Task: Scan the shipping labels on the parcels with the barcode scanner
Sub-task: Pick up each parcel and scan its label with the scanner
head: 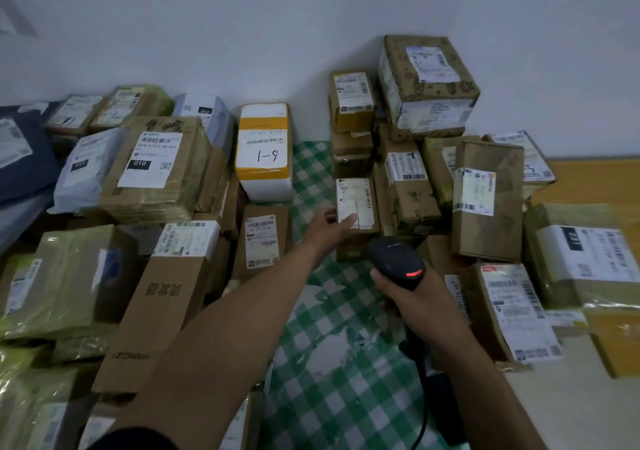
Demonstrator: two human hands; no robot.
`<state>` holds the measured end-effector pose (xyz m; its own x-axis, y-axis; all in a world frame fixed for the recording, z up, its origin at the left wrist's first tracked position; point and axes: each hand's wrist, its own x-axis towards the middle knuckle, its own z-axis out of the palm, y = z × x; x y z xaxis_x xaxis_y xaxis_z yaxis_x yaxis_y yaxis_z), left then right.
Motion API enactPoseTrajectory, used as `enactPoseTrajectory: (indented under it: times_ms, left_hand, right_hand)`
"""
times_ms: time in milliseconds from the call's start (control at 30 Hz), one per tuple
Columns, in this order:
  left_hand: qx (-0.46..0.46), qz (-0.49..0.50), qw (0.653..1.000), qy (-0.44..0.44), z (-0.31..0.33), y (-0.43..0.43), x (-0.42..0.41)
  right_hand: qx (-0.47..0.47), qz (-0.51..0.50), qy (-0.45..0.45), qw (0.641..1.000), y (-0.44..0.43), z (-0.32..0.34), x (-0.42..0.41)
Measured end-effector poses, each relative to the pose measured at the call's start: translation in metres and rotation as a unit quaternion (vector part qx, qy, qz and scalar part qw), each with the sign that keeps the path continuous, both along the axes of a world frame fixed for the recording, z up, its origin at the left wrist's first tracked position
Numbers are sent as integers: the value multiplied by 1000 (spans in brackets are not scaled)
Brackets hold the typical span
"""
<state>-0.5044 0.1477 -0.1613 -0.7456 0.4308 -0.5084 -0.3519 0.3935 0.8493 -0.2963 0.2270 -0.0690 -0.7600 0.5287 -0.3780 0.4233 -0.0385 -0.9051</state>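
My right hand [414, 297] grips the handle of a black barcode scanner [396, 259] with a red light on its head, held over the green checked cloth and aimed toward the parcels ahead. My left hand [327, 226] reaches forward, its fingers touching the left edge of a small brown parcel [358, 231] with a worn white shipping label [355, 200] on top. Whether the fingers wrap that parcel is not plain. Many labelled cardboard parcels lie on both sides.
A white-and-yellow box marked "1-9" [265, 151] stands at the back centre. Stacked brown boxes [427, 86] rise against the white wall at right. Parcels and grey mailer bags [86, 169] crowd the left. A green checked cloth [332, 363] runs down the middle; the scanner cable [424, 411] hangs toward me.
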Motion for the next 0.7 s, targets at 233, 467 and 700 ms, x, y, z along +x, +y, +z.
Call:
enactPoseTrajectory:
  times_ms: [233,467,700]
  left_hand:
    - [77,59,990,-105,-15,-15,28]
    - [90,30,993,-67,-5,-31,49]
    - [140,92,985,-33,33,-58,88]
  right_hand:
    - [-9,-15,6,1000,4,-3,14]
    - [-2,-6,11,1000,2,3,25]
    - [11,-30,35,999,-5,11,42]
